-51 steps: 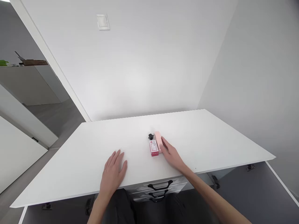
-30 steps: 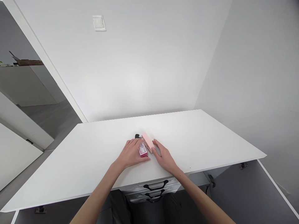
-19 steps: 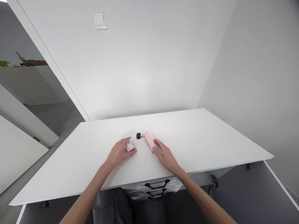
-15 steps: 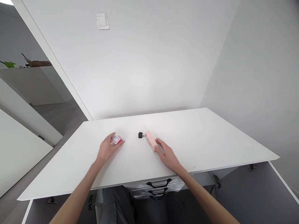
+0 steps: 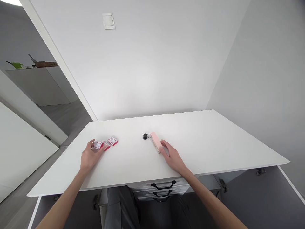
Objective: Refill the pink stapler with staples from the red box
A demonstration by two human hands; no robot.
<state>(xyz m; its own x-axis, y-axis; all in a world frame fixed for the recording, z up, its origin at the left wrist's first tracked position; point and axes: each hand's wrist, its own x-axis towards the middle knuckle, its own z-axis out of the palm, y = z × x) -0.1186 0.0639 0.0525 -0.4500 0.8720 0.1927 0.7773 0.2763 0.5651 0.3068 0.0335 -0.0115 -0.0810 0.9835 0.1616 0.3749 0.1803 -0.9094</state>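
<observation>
At the left of the white tabletop (image 5: pixel 133 165), my left hand (image 5: pixel 90 157) pinches a small red-and-white box (image 5: pixel 97 145) between fingers and thumb. A second such box (image 5: pixel 105 146) lies by the thumb tip, partly covered. A third box (image 5: pixel 112 141) lies to its right, printed label up. My right hand (image 5: pixel 173 159) is closed on the near end of a pink stapler (image 5: pixel 156 140), thumb on its left side and fingers on its right. Beside the stapler's far end is a small black object (image 5: pixel 145 136) with a metallic ring, its kind unclear.
Behind the tabletop rises a white wall with a light switch (image 5: pixel 109 21). Below the front edge are drawers with black handles (image 5: pixel 163 184) and dark cabinet doors standing open (image 5: pixel 257 197). My legs (image 5: pixel 119 206) are under the table. A doorway opens at the left.
My left hand has moved left with one box, and two more boxes now show spread on the tabletop. My right hand stays at the stapler; the view has shifted slightly.
</observation>
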